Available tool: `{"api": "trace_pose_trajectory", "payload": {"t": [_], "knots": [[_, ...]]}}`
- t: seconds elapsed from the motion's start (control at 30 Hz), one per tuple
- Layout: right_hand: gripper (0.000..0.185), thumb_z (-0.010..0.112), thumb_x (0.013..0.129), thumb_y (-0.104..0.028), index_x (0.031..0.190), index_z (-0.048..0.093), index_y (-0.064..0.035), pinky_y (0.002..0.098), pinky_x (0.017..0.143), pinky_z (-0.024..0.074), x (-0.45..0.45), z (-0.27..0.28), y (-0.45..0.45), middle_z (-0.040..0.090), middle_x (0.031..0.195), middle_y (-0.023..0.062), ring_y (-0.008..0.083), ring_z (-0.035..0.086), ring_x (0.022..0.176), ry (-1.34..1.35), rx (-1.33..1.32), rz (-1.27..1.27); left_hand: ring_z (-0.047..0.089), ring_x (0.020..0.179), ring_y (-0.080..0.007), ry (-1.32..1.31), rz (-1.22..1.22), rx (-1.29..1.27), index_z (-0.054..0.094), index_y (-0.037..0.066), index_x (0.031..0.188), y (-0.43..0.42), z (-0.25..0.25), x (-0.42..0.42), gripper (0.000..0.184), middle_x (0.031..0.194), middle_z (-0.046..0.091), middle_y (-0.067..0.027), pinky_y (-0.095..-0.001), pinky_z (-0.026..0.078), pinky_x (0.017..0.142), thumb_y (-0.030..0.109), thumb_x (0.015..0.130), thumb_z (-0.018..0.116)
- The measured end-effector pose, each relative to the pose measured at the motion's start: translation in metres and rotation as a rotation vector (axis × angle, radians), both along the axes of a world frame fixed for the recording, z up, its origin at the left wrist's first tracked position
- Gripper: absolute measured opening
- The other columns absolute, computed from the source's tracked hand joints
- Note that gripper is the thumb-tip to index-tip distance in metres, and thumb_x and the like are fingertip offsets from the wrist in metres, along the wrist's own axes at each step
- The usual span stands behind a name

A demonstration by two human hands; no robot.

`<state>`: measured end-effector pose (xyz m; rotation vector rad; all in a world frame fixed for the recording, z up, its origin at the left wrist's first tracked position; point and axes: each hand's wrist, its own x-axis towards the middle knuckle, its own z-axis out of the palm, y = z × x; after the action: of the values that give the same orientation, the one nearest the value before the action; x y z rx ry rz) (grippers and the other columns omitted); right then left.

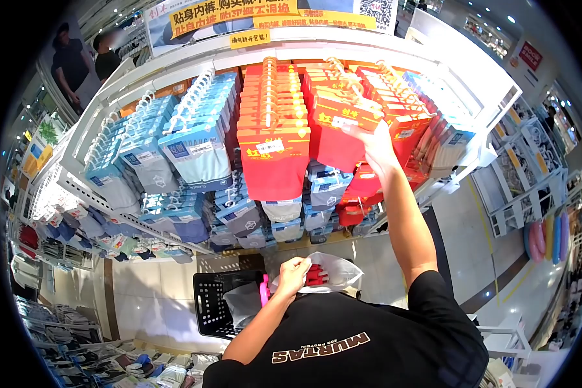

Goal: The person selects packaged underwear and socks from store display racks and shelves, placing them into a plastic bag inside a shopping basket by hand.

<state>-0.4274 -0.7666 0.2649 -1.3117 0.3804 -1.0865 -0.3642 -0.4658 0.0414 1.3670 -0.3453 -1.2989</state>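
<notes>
Gently ease the red pack [335,141], pinched in the right grip [377,143] at the rack [97,196]; left grip [293,274] pinches the bag [341,272].

Red orange-topped pack [335,147], hanging tilted

Brightly lit view, fisheye-curved, black-rimmed.
Ceiling lamp [511,19] and overexposed white panel [458,43] recorded between one and two o'clock; floor [145,291] patched with shadow at eight; centre rendered sharp; small area blurred toward eleven.
</notes>
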Motion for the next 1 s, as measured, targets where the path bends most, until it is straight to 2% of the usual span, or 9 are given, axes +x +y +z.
{"api": "trace_pose_trajectory", "payload": {"t": [0.37,0.4,0.47,0.53,0.6,0.63,0.73,0.8,1.0], "knots": [[0.077,0.079,0.062,-0.007,0.133,0.049,-0.0005,0.0388,0.096,0.0491,-0.097,0.001,0.044,0.061,0.121,0.0096,0.0233,0.059,0.112,0.171,-0.076,0.058,0.051,0.065,-0.0035,-0.055,0.056,-0.076,0.069,0.003,0.086,-0.005,-0.018,0.013,0.02,0.073,0.061,0.0043,-0.0222,0.042,0.057,0.02,0.095,0.065],[0.079,0.08,0.062,-0.007,0.134,0.048,-0.0014,0.0387,0.096,0.0495,-0.107,-0.013,0.041,0.061,0.122,0.0092,0.0231,0.06,0.112,0.146,-0.109,0.087,0.04,0.053,-0.0016,-0.137,0.06,-0.14,0.066,0.008,0.087,-0.008,-0.013,0.011,0.019,0.065,0.05,0.0085,-0.0215,0.03,0.046,0.023,0.097,0.062],[0.083,0.085,0.063,-0.016,0.135,0.046,-0.0033,0.0374,0.095,0.0505,-0.106,-0.007,0.057,0.062,0.121,0.008,0.0215,0.06,0.11,-0.001,-0.269,0.16,0.046,0.062,-0.0025,-0.153,0.023,-0.157,0.066,0.006,0.095,-0.009,-0.028,0.017,0.017,0.074,0.056,0.0065,-0.0229,0.035,0.052,0.023,0.094,0.063],[0.081,0.087,0.066,-0.043,0.127,0.049,-0.0052,0.0355,0.088,0.0544,-0.116,-0.016,0.062,0.063,0.114,0.0067,0.019,0.063,0.102,0.264,-0.342,0.116,0.045,0.06,-0.0036,-0.067,0.025,-0.095,0.066,0.006,0.097,-0.01,-0.004,0.021,0.022,0.074,0.056,0.0056,-0.0215,0.034,0.052,0.027,0.092,0.065],[0.079,0.089,0.064,-0.038,0.124,0.05,-0.0055,0.0337,0.087,0.0542,-0.115,-0.037,0.073,0.063,0.111,0.0049,0.0186,0.063,0.1,0.28,-0.199,0.157,0.041,0.052,-0.0031,0.094,0.04,-0.071,0.065,0.005,0.098,-0.012,0.005,0.026,0.023,0.069,0.054,0.006,-0.0209,0.029,0.046,0.028,0.094,0.064],[0.074,0.091,0.06,-0.025,0.121,0.054,-0.0047,0.0334,0.088,0.0525,-0.121,-0.052,0.073,0.062,0.107,0.0031,0.0181,0.062,0.1,0.496,-0.166,0.14,0.04,0.051,-0.0024,0.104,0.046,-0.062,0.065,0.005,0.098,-0.013,0.007,0.026,0.023,0.068,0.052,0.0064,-0.0216,0.028,0.045,0.028,0.095,0.064],[0.058,0.089,0.047,0.0,0.101,0.069,-0.0004,0.035,0.093,0.0493,-0.108,-0.079,0.094,0.063,0.11,0.0082,0.0214,0.06,0.105,0.438,-0.051,0.241,0.041,0.052,-0.0019,0.175,0.035,-0.063,0.064,0.005,0.102,-0.02,0.026,0.031,0.024,0.068,0.053,0.0065,-0.0205,0.03,0.046,0.028,0.096,0.062],[0.056,0.091,0.051,-0.005,0.102,0.069,0.0002,0.0345,0.094,0.048,-0.106,-0.124,0.085,0.063,0.112,0.0095,0.0216,0.058,0.108,0.477,-0.57,0.304,0.042,0.056,-0.0018,0.263,0.042,-0.081,0.064,0.004,0.101,-0.02,0.026,0.032,0.023,0.072,0.057,0.0058,-0.0192,0.031,0.05,0.026,0.097,0.062],[0.035,0.084,0.059,-0.018,0.09,0.078,-0.0059,0.0375,0.101,0.0413,-0.094,-0.161,0.108,0.072,0.105,0.0068,0.0251,0.055,0.111,0.601,-0.203,0.364,0.062,0.078,-0.0091,0.401,0.253,-0.026,0.061,0.003,0.108,-0.036,0.036,0.021,0.022,0.094,0.066,-0.0033,-0.0232,0.05,0.067,0.022,0.1,0.056]]}}
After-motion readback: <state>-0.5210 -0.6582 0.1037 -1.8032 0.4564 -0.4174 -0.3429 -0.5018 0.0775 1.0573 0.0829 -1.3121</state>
